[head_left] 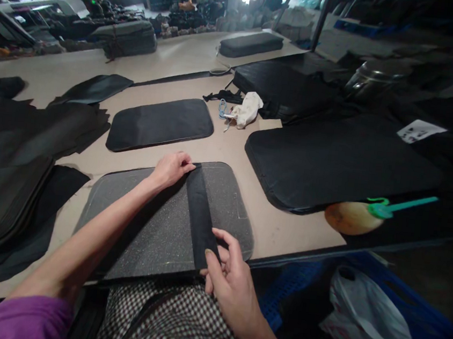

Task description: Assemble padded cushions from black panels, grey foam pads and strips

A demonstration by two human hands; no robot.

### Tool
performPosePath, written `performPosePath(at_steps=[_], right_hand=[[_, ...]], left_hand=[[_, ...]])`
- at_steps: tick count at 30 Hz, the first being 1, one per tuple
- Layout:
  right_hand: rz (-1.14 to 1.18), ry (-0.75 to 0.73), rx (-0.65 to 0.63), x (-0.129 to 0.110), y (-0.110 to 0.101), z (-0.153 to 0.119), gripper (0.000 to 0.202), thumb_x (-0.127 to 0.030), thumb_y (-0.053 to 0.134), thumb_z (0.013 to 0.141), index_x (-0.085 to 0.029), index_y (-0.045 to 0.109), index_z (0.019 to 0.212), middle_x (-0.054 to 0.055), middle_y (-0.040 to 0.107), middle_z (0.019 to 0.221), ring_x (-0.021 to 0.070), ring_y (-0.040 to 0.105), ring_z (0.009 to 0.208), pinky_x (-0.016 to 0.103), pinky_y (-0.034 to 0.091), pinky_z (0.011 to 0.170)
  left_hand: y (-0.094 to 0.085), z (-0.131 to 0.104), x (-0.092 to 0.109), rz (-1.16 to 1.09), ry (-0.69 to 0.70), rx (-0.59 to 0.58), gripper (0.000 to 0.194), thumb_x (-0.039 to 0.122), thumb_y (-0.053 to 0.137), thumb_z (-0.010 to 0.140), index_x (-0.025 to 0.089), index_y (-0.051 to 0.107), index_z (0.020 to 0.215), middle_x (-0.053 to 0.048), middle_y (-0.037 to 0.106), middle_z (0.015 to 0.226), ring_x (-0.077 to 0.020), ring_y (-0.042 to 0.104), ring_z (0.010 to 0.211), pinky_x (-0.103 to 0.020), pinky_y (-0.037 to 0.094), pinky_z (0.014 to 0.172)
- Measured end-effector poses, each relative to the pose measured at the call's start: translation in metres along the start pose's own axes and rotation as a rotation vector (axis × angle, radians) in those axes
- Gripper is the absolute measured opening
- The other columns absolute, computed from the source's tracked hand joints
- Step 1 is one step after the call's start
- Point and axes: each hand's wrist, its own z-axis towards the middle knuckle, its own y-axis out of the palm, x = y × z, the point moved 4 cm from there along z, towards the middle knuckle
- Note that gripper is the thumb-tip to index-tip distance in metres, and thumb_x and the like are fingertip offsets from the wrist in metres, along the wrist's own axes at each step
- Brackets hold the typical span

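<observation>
A grey foam-like panel point(156, 221) with rounded corners lies at the table's front edge, before my body. Across it runs a black fabric strip point(201, 215), from the far edge to the near edge. My left hand point(172, 169) pinches the strip's far end at the panel's far edge. At the near end, my right hand point(227, 272) has the strip between thumb and fingers, close to the panel's near edge. Faint pale lines mark the panel's surface near its right side.
Beyond lies a black padded panel point(162, 122); stacked black sheets point(0, 205) are at left. To the right are a larger black panel point(333, 159) and a drink pouch with a green straw point(354, 218). A white cloth bundle point(247, 109) sits behind. Below right, a plastic bag point(368, 319) rests on a blue crate point(428, 325).
</observation>
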Motion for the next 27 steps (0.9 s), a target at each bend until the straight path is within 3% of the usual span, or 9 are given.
performPosePath(at_steps=[6, 16, 19, 22, 25, 27], right_hand=[[-0.061, -0.038, -0.019, -0.003, -0.001, 0.003, 0.047, -0.047, 0.048, 0.110, -0.020, 0.041, 0.147, -0.003, 0.065, 0.076, 0.0132, 0.060, 0.050, 0.026, 0.055, 0.056], [-0.146, -0.077, 0.032, -0.010, 0.000, 0.000, 0.043, -0.036, 0.053, 0.105, -0.019, 0.043, 0.143, -0.003, 0.067, 0.071, 0.0157, 0.064, 0.054, 0.027, 0.050, 0.057], [-0.190, -0.065, 0.058, -0.008, -0.002, 0.000, 0.040, -0.035, 0.055, 0.102, -0.020, 0.045, 0.138, -0.003, 0.067, 0.070, 0.0170, 0.067, 0.059, 0.028, 0.049, 0.059], [-0.259, -0.049, 0.081, -0.005, -0.004, -0.001, 0.037, -0.035, 0.056, 0.101, -0.020, 0.045, 0.133, -0.004, 0.067, 0.069, 0.0172, 0.066, 0.058, 0.028, 0.047, 0.059], [-0.306, -0.073, 0.078, -0.006, -0.003, -0.002, 0.034, -0.034, 0.054, 0.102, -0.020, 0.044, 0.131, -0.005, 0.065, 0.066, 0.0177, 0.066, 0.058, 0.027, 0.044, 0.059], [-0.318, -0.100, 0.069, -0.008, 0.000, -0.002, 0.032, -0.034, 0.053, 0.102, -0.020, 0.043, 0.130, -0.005, 0.065, 0.066, 0.0179, 0.066, 0.059, 0.028, 0.044, 0.060]], left_hand=[[0.005, 0.007, -0.007, 0.050, 0.036, -0.026, 0.019, 0.036, 0.071, 0.094, 0.019, 0.072, 0.085, -0.006, 0.071, 0.089, -0.0181, 0.059, 0.074, -0.030, 0.042, 0.069], [0.009, 0.007, -0.007, 0.021, 0.033, -0.016, 0.017, 0.031, 0.075, 0.091, 0.016, 0.070, 0.085, -0.005, 0.066, 0.088, -0.0174, 0.058, 0.077, -0.034, 0.047, 0.078], [0.013, 0.005, -0.005, 0.058, 0.082, 0.045, 0.014, 0.028, 0.070, 0.094, 0.014, 0.069, 0.098, -0.010, 0.064, 0.106, -0.0235, 0.061, 0.100, -0.040, 0.048, 0.090], [0.018, 0.001, 0.002, 0.113, 0.155, 0.063, 0.014, 0.025, 0.059, 0.100, 0.014, 0.065, 0.105, -0.012, 0.059, 0.116, -0.0308, 0.054, 0.122, -0.050, 0.043, 0.102], [0.024, -0.005, 0.012, 0.200, 0.199, 0.011, 0.021, 0.020, 0.045, 0.105, 0.014, 0.063, 0.096, -0.010, 0.060, 0.103, -0.0303, 0.054, 0.120, -0.051, 0.040, 0.104], [0.025, -0.011, 0.017, 0.260, 0.226, 0.036, 0.027, 0.018, 0.040, 0.106, 0.015, 0.062, 0.092, -0.009, 0.060, 0.095, -0.0282, 0.055, 0.114, -0.048, 0.041, 0.100]])
